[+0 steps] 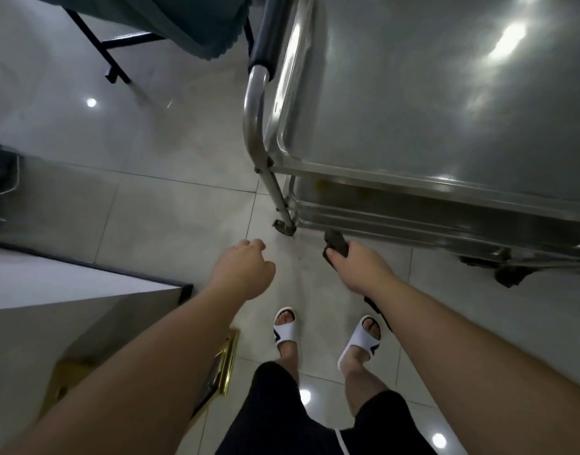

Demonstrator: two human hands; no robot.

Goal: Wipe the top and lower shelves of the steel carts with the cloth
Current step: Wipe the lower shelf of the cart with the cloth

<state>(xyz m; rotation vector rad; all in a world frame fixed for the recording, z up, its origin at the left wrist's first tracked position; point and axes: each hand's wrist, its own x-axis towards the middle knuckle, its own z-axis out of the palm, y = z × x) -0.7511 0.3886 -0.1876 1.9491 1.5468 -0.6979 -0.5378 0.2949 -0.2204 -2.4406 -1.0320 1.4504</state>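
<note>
A steel cart (347, 174) fills the upper right, its bare top shelf (446, 93) shining under ceiling lights. Its lower shelves (397, 218) show only as edges beneath the top. My right hand (357, 267) grips a dark cloth (337, 247), held just in front of the cart's near-left corner, below the top shelf. A strip of the dark cloth hangs under my right forearm. My left hand (246, 272) hovers over the floor left of the cart, fingers loosely curled and holding nothing.
The cart's handle (254, 103) with a dark grip and its castors (285, 226) stand on the pale tiled floor. A black-legged frame draped in teal fabric (196, 24) is at the top. A white counter corner (85, 280) lies left. My sandalled feet (285, 326) stand below.
</note>
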